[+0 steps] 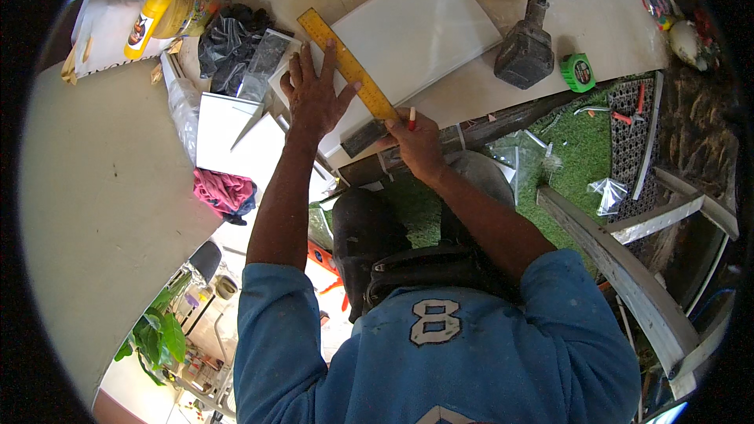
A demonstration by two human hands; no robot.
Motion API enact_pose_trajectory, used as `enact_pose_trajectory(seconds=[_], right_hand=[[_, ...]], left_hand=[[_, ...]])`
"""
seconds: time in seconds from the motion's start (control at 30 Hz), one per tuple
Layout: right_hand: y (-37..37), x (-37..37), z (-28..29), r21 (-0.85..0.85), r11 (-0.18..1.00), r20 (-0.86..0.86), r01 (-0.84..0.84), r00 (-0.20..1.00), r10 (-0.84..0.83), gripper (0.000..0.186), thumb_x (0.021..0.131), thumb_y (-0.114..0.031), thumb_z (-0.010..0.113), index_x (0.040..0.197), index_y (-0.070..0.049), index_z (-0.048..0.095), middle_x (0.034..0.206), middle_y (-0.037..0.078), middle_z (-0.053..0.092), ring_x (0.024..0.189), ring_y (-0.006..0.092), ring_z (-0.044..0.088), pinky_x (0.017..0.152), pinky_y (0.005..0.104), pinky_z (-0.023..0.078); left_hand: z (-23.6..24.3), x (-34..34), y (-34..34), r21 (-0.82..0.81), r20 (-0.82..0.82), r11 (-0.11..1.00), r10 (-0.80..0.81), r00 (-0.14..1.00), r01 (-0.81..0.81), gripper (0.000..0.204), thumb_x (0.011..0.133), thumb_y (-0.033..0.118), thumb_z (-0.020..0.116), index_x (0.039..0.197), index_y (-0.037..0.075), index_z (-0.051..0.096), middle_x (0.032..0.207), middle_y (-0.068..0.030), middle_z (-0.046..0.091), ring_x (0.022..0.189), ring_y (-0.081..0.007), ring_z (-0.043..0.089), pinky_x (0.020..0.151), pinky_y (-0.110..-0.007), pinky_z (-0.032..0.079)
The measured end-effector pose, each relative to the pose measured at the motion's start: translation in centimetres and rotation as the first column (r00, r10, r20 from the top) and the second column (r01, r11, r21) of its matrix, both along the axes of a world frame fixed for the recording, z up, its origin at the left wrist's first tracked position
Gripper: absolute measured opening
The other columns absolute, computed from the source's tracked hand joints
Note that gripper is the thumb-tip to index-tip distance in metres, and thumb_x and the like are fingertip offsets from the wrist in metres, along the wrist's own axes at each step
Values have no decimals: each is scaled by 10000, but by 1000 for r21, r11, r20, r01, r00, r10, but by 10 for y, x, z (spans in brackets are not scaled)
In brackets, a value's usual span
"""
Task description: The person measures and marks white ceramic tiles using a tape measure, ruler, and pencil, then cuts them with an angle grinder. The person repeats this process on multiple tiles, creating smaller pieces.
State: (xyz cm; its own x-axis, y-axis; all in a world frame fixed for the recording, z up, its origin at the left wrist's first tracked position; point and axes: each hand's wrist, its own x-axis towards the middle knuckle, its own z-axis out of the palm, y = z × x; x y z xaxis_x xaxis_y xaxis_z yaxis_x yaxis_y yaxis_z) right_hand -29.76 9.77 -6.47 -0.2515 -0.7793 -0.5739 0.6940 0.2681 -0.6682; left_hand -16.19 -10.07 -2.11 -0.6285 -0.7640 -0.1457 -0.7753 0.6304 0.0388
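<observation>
A yellow try square [343, 53] with a dark stock [363, 137] lies diagonally across a large white panel [420, 27] on the work surface. My left hand [312, 98] is open, its fingers spread flat, with fingertips and thumb against the left edge of the yellow blade. At the near end of the blade, beside the stock, my right hand [420, 148] is closed on a short red pencil [411, 118] with a pale end. Part of the stock and most of the pencil are hidden by the right hand's fingers.
Right of the panel stand a dusty cordless power tool [525, 59] and a green tape measure [579, 72]. Black plastic [228, 47], white offcuts [216, 129] and a pink cloth [222, 191] lie left. Red-handled pliers [628, 118] and a white wooden frame [609, 263] are right.
</observation>
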Motion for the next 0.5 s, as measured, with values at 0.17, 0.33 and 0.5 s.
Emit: enact_pose_trajectory(seconds=[0.17,0.33,0.5], right_hand=[[2,-6,4,1,1000,-24,-30,999,30,348,1090,-108,701,1341,125,643,1179,146,732,882,212,784,781,347,713],[4,-14,-2,-50,997,-78,-56,996,52,372,1099,-134,698,1352,130,631,1212,150,719,956,203,765,798,353,709],[6,-17,-9,-73,996,-31,-60,998,57,374,1114,-162,684,1357,117,628,1227,144,705,1030,187,731,827,358,700]], left_hand=[[2,-2,1,-9,-20,1000,8,1000,-8,1005,989,757,640,1784,276,256,1762,-320,235,1621,-550,230,1268,-730,188],[0,-7,3,5,-69,1000,9,998,-9,1030,964,766,667,1780,280,270,1759,-317,237,1622,-545,230,1277,-732,163],[-2,-10,6,-11,-42,999,46,998,-46,1049,946,779,674,1780,285,272,1766,-308,243,1646,-528,199,1300,-731,107]])
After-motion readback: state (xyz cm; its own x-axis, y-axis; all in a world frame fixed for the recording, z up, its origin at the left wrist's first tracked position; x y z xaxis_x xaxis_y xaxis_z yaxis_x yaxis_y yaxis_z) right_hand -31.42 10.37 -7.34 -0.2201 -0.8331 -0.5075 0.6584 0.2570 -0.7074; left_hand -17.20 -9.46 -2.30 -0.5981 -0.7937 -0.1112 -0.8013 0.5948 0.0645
